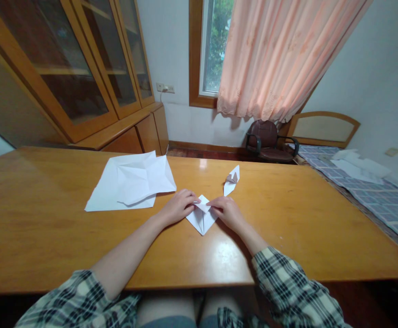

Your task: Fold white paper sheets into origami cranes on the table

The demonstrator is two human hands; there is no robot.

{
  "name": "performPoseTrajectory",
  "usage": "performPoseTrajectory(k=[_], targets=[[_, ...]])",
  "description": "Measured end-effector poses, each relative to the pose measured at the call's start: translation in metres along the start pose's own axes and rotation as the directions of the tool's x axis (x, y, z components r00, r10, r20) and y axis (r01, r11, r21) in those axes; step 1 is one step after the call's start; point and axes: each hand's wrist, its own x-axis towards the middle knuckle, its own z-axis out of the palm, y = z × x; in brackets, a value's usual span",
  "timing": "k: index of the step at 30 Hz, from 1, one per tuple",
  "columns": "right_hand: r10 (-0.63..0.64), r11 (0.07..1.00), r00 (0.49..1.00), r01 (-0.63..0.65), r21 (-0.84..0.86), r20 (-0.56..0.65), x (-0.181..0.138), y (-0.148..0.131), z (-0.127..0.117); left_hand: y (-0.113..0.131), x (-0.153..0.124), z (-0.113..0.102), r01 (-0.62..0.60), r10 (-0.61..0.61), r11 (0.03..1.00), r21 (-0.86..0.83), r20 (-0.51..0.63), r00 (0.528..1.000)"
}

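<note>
Fingers of the left hand drawn in narrow, tips pressing the left end of a small flap at the top of the folded white paper. Paper lying flat just right of the frame's centre, lower corner pointing toward the near edge of the wooden table. Fingers of the right hand likewise close together, pinching the flap's right end, tips of both hands almost meeting over it.

Judging by the grip, a crease being set. For a clean one: line the flap up edge to edge before pressing, hold both ends level, pin the kite-shaped body to the wood with the lower fingers, and flatten from the middle outward. Go gently on the glossy top; looks slippery enough to let the paper skate.

Scanning from the left: glass-fronted cabinet filling the upper left. Creased white sheets overlapped on the table, left of the hands and well apart from them. Small folded piece above and right of the right hand, near but not touching. Behind, at upper centre, a window with a pink curtain, then a dark armchair. At the right edge, a bed with a checked cover and loose white papers on it.
</note>
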Motion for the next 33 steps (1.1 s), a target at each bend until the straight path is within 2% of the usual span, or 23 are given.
performPoseTrajectory(k=[3,5,11,15,21,26,29,33], targets=[[0.06,0.997,0.998,-0.058,0.049,-0.022,0.01,0.004,0.004,-0.005,0.007,0.008,-0.056,0.056,0.997,-0.048,0.003,0.998],[0.07,0.995,0.997,-0.067,0.079,-0.04,0.014,0.005,0.005,-0.008,0.01,0.011,-0.046,0.045,0.996,-0.08,-0.016,0.999],[0.005,0.964,0.995,0.023,0.265,-0.104,0.021,0.004,0.002,-0.014,0.012,0.009,0.02,-0.026,0.989,-0.15,-0.036,0.999],[0.031,0.929,0.99,0.022,0.37,-0.137,0.029,0.002,0.004,-0.014,0.013,0.009,0.019,-0.024,0.988,-0.15,-0.029,0.999],[0.149,0.909,0.97,-0.057,0.412,-0.195,0.038,0.002,0.014,-0.013,0.013,0.01,0.032,-0.041,0.985,-0.171,-0.05,0.998],[0.214,0.92,0.938,-0.099,0.38,-0.274,0.041,-0.002,0.02,-0.013,0.013,0.011,0.038,-0.046,0.988,-0.152,-0.052,0.998],[0.245,0.892,0.932,-0.107,0.44,-0.269,0.043,-0.005,0.02,-0.013,0.014,0.011,0.052,-0.059,0.988,-0.144,-0.044,0.997],[0.253,0.81,0.94,-0.077,0.582,-0.228,0.048,-0.008,0.017,-0.012,0.015,0.012,0.049,-0.056,0.989,-0.137,-0.047,0.997]])
